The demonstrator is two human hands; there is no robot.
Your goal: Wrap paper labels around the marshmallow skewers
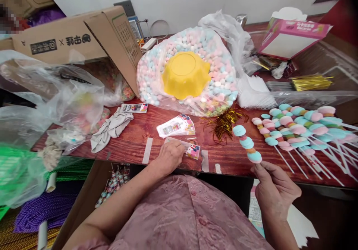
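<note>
Right hand (275,190) pinches a marshmallow skewer (247,144) by the bottom of its stick, tilted up and to the left. Left hand (169,156) lies flat on a small printed bag (191,150) at the near edge of the wooden surface (131,141). Finished skewers (302,128) are piled to the right, and a yellow bowl (186,74) sits upside down on a big bag of marshmallows (220,89).

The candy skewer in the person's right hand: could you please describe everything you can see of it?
The candy skewer is a thin stick threaded with round, soft-looking pieces in pale blue, pink and orange, stacked closely. It tilts up and to the left above the wooden table, its top piece blue. The right hand pinches its lower end between the fingertips, hiding most of the bare stick. Nothing else touches it; similar skewers lie to its right.
</note>
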